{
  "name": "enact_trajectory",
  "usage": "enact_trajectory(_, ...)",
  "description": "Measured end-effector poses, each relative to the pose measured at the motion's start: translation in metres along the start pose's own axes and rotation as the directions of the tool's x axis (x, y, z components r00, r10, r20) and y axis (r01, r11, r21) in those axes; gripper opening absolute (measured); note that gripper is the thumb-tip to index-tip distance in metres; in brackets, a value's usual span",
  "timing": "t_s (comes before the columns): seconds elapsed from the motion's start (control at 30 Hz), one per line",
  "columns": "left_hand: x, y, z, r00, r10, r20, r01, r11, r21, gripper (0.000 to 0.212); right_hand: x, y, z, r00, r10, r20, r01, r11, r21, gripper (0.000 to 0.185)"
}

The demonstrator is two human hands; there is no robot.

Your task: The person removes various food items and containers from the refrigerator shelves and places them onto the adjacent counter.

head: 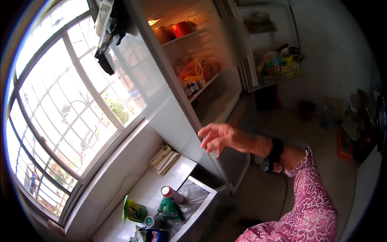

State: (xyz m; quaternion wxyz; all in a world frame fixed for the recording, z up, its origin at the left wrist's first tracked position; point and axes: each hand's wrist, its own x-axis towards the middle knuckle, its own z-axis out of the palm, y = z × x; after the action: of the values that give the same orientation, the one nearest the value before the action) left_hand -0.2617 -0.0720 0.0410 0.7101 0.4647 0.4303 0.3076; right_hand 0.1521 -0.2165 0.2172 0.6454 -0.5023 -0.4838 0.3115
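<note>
My right hand (215, 137), in a pink patterned sleeve with a black band at the wrist, reaches leftward in front of the open refrigerator's side edge. Its fingers are bent, and a small clear object (214, 154) shows at the fingertips; what it is cannot be told. My left hand is out of view. Behind and above my right hand, the lit refrigerator holds a red container (181, 29) on an upper shelf and orange-red plastic bags (193, 69) lower down. Packets fill a rack on the open refrigerator door (252, 86) at the right.
A white-edged counter (193, 207) below holds a red-and-white can (172, 194), a green bag (170, 209), a green-yellow pouch (135, 211), a jar (151, 222) and packets. Papers (164, 159) lie against the refrigerator's side. A barred window (75, 99) is at the left. A dark cord (285, 196) hangs near my forearm.
</note>
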Motion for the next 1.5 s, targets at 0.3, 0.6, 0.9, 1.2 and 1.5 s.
enact_trajectory(0.3,-0.008,0.038,0.1,0.991,0.107,0.08,-0.105,0.994,-0.026,0.016,0.052,-0.109,-0.142,0.948,-0.243,-0.203,0.17,0.931,-0.322,0.046)
enact_trajectory(0.6,-0.002,0.081,0.257,0.987,0.14,0.075,-0.139,0.99,-0.023,0.016,0.177,-0.196,-0.258,0.899,-0.362,-0.248,0.144,0.777,-0.613,0.044)
enact_trajectory(0.9,0.035,0.097,0.28,0.983,0.125,0.136,-0.127,0.992,0.007,0.012,0.269,-0.226,-0.317,0.908,-0.386,-0.165,0.033,0.457,-0.889,0.063)
enact_trajectory(1.2,0.067,0.12,0.304,0.979,0.143,0.146,-0.141,0.99,-0.023,0.015,0.358,-0.256,-0.351,0.976,-0.218,0.019,0.033,0.059,-0.998,0.074)
enact_trajectory(1.5,0.09,0.131,0.312,0.991,0.134,0.009,-0.133,0.989,-0.065,0.013,0.411,-0.279,-0.37,0.984,-0.125,-0.129,-0.13,0.004,-0.992,0.082)
